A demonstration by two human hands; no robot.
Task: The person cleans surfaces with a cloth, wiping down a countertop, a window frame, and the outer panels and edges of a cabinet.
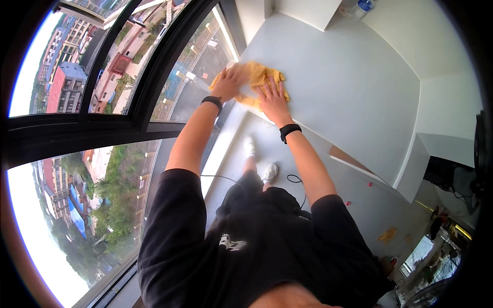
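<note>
A crumpled yellow cloth (260,72) lies at the left end of a pale grey desktop (339,87), by the window. My left hand (229,83) rests on the cloth's left side, its fingers smeared by motion. On the right part of the cloth my right hand (273,105) presses down, palm low and fingers spread. Each wrist wears a black band. Folds of the cloth stick out beyond both hands, and its near edge reaches the desk's front edge.
A black-framed window (141,90) runs along my left, with buildings and trees outside. A clear bottle with a blue cap (365,6) stands at the far right of the desk. On the floor are a dark cable (294,178), red bits and another yellow cloth (387,234).
</note>
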